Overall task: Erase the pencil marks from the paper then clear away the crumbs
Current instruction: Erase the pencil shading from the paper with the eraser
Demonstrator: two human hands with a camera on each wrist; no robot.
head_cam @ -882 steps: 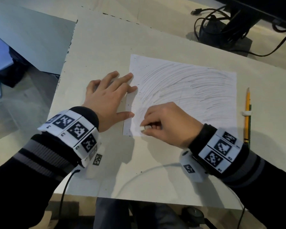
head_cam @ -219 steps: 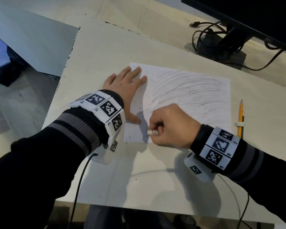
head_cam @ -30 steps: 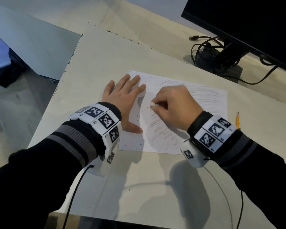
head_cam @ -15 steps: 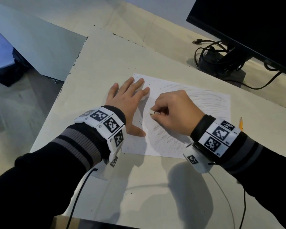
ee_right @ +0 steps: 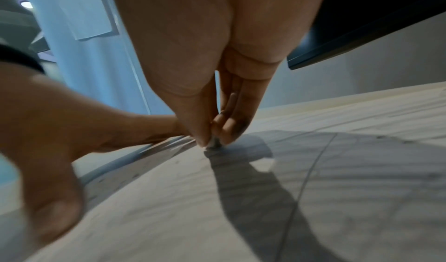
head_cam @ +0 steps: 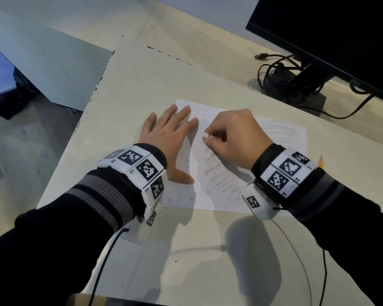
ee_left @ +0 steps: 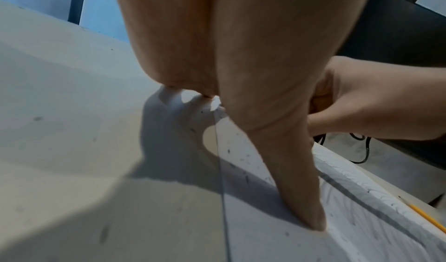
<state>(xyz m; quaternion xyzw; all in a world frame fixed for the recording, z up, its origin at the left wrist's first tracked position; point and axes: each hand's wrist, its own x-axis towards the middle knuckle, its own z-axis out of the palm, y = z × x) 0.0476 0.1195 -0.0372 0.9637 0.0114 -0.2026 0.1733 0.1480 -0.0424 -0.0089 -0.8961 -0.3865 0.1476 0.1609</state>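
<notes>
Right hand [head_cam: 230,138] fingers pinching eraser [head_cam: 205,135] on paper [head_cam: 219,195], left hand [head_cam: 168,140] fingers spread flat just beside. Probably best: short firm strokes toward remaining marks, pinning sheet.

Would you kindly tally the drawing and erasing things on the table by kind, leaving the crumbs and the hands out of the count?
Paper: 1, a white sheet with pencil marks, pressed flat by the left hand.
Eraser: 1, small and white, pinched in the right hand.
Pencil: 1, yellow, only partly visible beside the right wrist.
Total: 3
</notes>
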